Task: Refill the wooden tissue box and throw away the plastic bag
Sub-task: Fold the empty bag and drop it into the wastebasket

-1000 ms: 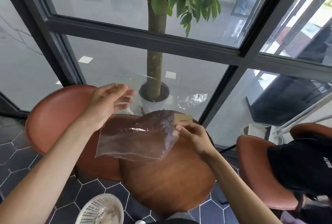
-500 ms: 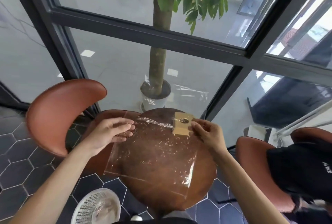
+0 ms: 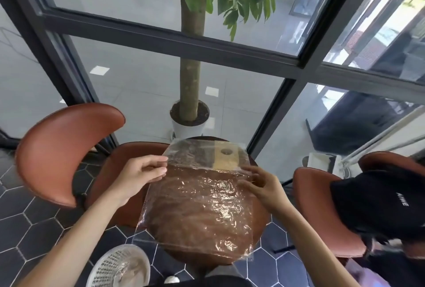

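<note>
Though loosely curled, both hands [image 3: 140, 173] on plastic bag [image 3: 197, 208]

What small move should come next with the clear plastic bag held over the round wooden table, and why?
Probably gather the clear plastic bag into a bundle. It hangs spread flat between the left hand and right hand, each pinching an upper edge above the round wooden table. Spread out, it looks wider than the white mesh wastebasket on the floor at lower left, its likely destination.

Clear crinkled plastic bag [image 3: 197, 206] over brown wood-grain round table [image 3: 261, 213]. Tan wooden tissue box [image 3: 226, 156]. Rust-brown leather chairs [image 3: 62, 146]. Dark hexagonal floor tiles [image 3: 27, 224], pale grout. White lattice basket [image 3: 115, 266].
</note>
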